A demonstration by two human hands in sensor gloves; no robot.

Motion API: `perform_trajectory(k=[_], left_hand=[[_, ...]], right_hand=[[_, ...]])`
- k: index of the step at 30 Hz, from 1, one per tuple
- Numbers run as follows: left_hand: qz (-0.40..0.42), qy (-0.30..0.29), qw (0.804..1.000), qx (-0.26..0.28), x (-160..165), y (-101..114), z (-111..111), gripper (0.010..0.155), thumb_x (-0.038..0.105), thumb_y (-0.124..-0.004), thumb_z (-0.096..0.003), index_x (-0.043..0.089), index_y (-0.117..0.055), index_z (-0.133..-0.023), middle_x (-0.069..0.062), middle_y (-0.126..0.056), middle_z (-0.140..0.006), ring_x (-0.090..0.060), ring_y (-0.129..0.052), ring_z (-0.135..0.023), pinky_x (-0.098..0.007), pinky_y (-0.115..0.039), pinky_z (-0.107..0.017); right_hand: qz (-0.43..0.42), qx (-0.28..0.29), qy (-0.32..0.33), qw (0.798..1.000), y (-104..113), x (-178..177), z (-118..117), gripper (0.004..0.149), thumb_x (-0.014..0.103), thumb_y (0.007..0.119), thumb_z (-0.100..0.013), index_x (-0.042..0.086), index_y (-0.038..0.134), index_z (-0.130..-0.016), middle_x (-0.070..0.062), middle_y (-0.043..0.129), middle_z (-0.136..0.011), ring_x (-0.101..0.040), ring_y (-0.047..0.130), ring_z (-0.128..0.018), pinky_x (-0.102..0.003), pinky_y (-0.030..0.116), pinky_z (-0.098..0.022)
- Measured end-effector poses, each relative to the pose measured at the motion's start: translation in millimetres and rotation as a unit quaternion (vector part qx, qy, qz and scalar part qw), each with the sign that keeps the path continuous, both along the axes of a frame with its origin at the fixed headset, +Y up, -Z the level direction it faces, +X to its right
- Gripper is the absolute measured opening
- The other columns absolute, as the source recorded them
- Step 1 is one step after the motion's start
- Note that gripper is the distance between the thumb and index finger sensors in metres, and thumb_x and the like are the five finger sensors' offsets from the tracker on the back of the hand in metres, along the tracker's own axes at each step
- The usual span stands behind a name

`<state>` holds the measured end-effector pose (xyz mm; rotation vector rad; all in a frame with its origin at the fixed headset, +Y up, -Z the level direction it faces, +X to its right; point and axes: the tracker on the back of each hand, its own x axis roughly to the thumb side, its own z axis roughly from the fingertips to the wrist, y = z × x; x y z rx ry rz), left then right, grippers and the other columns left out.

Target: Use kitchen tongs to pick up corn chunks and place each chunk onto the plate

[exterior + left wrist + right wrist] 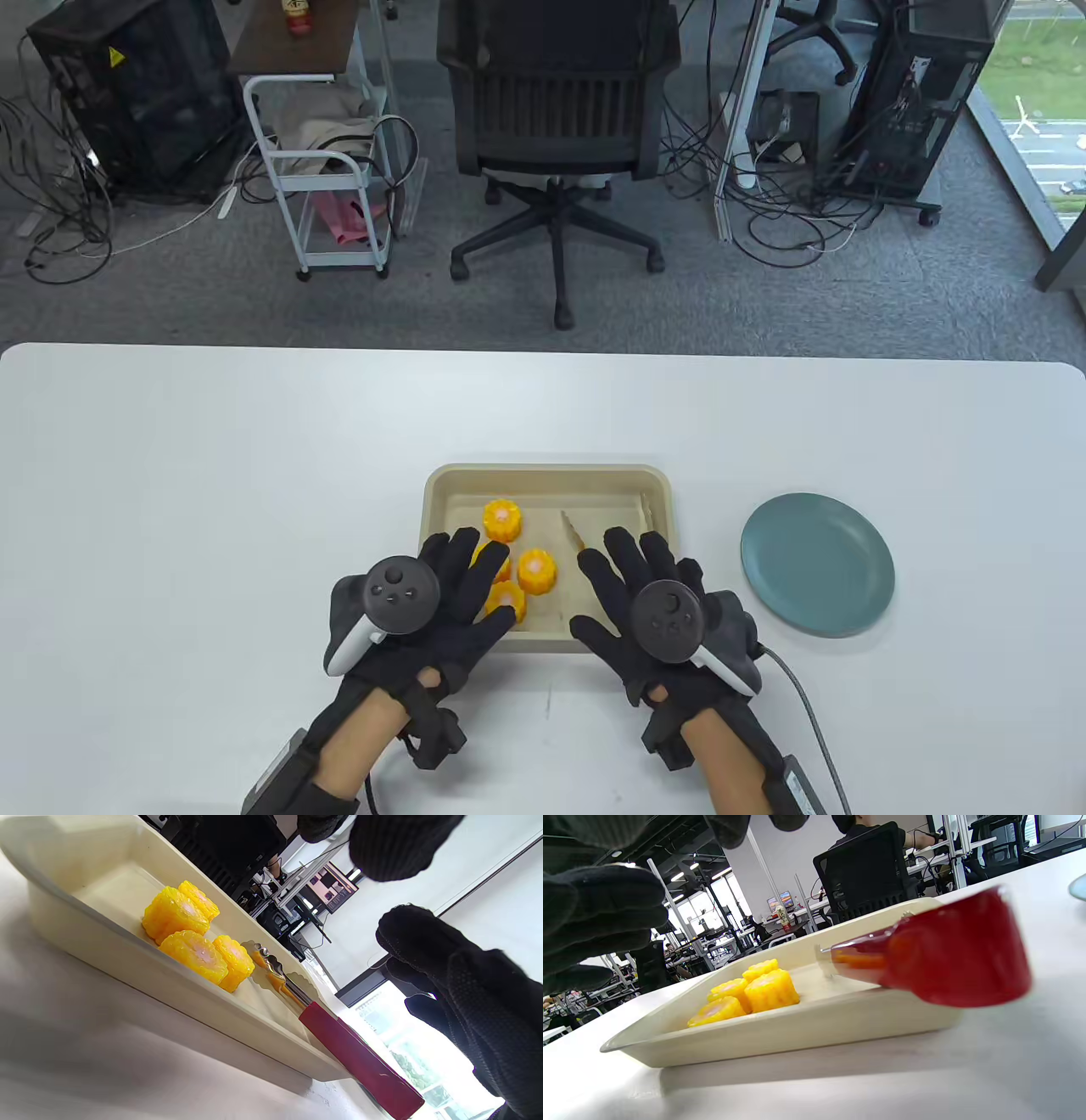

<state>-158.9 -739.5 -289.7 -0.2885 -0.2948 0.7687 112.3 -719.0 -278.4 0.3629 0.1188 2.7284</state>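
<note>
Several yellow corn chunks [537, 571] lie in the left half of a beige tray [547, 474]. Kitchen tongs lie in the tray's right half. Their metal tips [573, 532] show in the table view, and the red handle [360, 1058] sticks out over the near rim. My right hand [632, 564] hovers flat over that handle with fingers spread and straight, hiding it from above. My left hand [471, 581] is spread over the tray's near left corner, above some of the corn and holding nothing. The teal plate [817, 564] sits bare to the right of the tray.
The white table [212, 475] stretches far to the left and behind the tray. Beyond its far edge stand an office chair [556, 127], a white trolley [327, 161] and computer towers with cables on the floor.
</note>
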Motion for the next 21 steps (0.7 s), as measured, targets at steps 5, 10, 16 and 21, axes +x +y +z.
perform_trajectory(k=[5, 10, 16, 21], left_hand=[[0.001, 0.0, 1.0, 0.0, 0, 0, 0, 0.075, 0.056, -0.065, -0.0509, 0.041, -0.026, -0.113, 0.001, -0.006, -0.121, -0.035, 0.007, -0.112, -0.076, -0.003, -0.065], [-0.003, 0.0, 1.0, -0.006, 0, -1, -1, 0.075, 0.056, -0.065, -0.051, 0.041, -0.025, -0.113, 0.001, -0.006, -0.121, -0.035, 0.007, -0.112, -0.077, -0.003, -0.065], [-0.001, 0.002, 1.0, -0.002, -1, -1, -1, 0.075, 0.056, -0.065, -0.051, 0.041, -0.025, -0.113, 0.001, -0.006, -0.121, -0.035, 0.007, -0.112, -0.077, -0.003, -0.065], [0.001, 0.005, 1.0, -0.004, -2, -1, -1, 0.076, 0.056, -0.065, -0.051, 0.04, -0.025, -0.113, 0.0, -0.006, -0.121, -0.035, 0.008, -0.112, -0.076, -0.003, -0.065]], right_hand=[[0.004, -0.004, 0.0, 1.0, 0, -1, 0, 0.074, 0.073, 0.058, -0.043, 0.048, 0.037, -0.109, 0.011, 0.021, -0.128, -0.026, 0.014, -0.116, -0.063, 0.024, -0.078], [0.005, -0.001, -0.001, 1.0, 2, 0, 0, 0.074, 0.073, 0.058, -0.043, 0.048, 0.036, -0.109, 0.011, 0.021, -0.128, -0.026, 0.013, -0.116, -0.064, 0.024, -0.077], [0.017, 0.017, -0.017, 1.0, 5, 2, 0, 0.075, 0.074, 0.058, -0.043, 0.044, 0.041, -0.11, 0.006, 0.026, -0.128, -0.03, 0.015, -0.116, -0.064, 0.024, -0.077], [0.041, 0.049, -0.045, 0.997, 12, 5, 2, 0.082, 0.079, 0.057, -0.039, 0.038, 0.046, -0.11, 0.001, 0.033, -0.127, -0.036, 0.022, -0.114, -0.066, 0.029, -0.077]])
